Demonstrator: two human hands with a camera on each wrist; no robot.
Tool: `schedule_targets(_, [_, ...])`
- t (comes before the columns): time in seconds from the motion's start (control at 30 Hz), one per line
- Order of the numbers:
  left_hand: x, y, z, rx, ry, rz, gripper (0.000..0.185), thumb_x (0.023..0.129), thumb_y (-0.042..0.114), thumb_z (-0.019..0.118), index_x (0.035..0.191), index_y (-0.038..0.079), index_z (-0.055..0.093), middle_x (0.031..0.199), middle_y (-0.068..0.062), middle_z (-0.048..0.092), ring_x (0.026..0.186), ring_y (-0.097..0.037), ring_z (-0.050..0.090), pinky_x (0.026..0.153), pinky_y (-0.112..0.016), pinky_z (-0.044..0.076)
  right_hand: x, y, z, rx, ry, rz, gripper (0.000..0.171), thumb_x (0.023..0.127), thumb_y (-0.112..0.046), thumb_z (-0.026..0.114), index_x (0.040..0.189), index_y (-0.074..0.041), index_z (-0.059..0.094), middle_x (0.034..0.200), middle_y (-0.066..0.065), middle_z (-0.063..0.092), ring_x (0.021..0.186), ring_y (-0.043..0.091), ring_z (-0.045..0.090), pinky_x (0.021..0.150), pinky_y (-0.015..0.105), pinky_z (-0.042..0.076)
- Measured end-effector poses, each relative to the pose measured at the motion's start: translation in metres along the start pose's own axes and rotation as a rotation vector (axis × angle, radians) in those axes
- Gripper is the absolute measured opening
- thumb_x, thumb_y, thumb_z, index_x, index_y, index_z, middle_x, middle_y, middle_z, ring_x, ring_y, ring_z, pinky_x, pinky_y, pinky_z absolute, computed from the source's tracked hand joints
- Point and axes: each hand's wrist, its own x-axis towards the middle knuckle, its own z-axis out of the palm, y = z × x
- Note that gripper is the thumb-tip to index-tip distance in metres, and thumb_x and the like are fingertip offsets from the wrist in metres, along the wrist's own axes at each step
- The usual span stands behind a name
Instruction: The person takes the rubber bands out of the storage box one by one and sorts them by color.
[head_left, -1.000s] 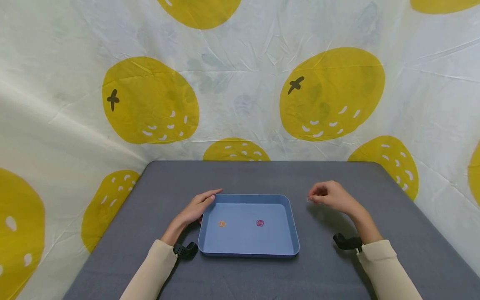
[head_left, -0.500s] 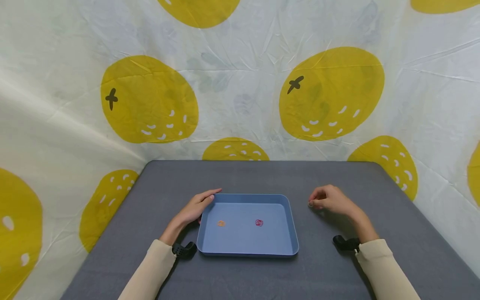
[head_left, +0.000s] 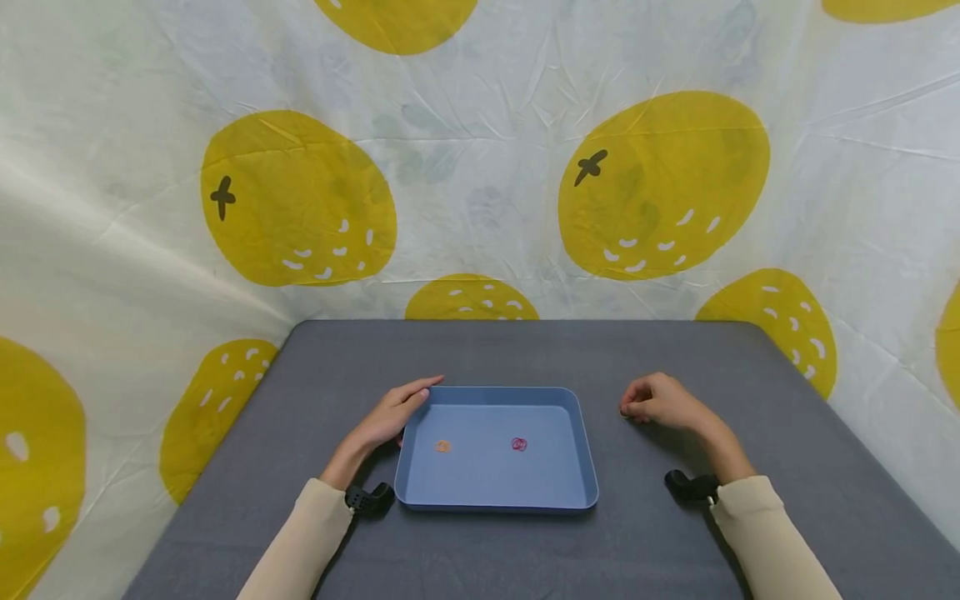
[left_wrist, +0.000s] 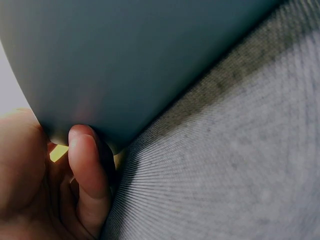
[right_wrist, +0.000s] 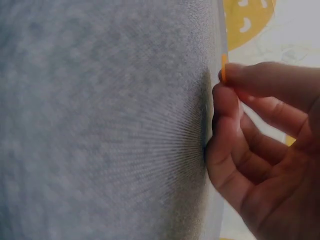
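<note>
A shallow blue tray (head_left: pixel 495 487) lies on the grey table, with an orange rubber band (head_left: pixel 443 447) at its left and a red rubber band (head_left: pixel 519 444) near its middle. At the tray's far left corner, my left hand (head_left: pixel 390 417) grips the wall, thumb over the rim. Curled fingers (left_wrist: pixel 87 160) of that hand meet the outer side in the left wrist view. Right of the tray, my right hand (head_left: pixel 660 402) is low over the cloth. Its thumb and a fingertip pinch a thin orange rubber band (right_wrist: pixel 224 67), mostly hidden by the fingers.
Grey cloth (head_left: pixel 495 558) covers the table. A white curtain (head_left: pixel 480 192) with yellow fruit prints hangs behind it. Each wrist carries a black camera mount, the left one (head_left: pixel 369 500) close beside the tray's near left corner.
My right hand has come down toward the tabletop, and its fingertips are now close to the cloth. The left hand and the tray hold their places.
</note>
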Motion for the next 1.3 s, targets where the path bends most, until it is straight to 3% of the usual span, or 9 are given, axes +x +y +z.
schedule_targets(0.9, [0.0000,0.0007,0.0005,0.008,0.009,-0.018,0.043,0.114,0.033,0.041,0.156,0.029,0.048,0.155,-0.015,0.051,0.041,-0.018,0.049,0.042,-0.035,0.049,0.0022,0.0017,0.0042,-0.026,0.025,0.085,0.009,0.092,-0.009,0.076,0.090,0.000,0.077,0.077,0.004,0.072,0.067,0.011,0.061,0.059,0.025,0.053])
schedule_targets(1.3, [0.0004,0.0008,0.0009,0.015,0.013,-0.016,0.043,0.113,0.034,0.041,0.156,0.031,0.048,0.156,-0.014,0.049,0.045,-0.019,0.053,0.042,-0.035,0.049,-0.0009,0.0002,0.0025,0.016,0.015,0.074,0.011,0.092,-0.007,0.074,0.093,0.004,0.076,0.083,0.010,0.075,0.069,0.013,0.065,0.061,0.026,0.056])
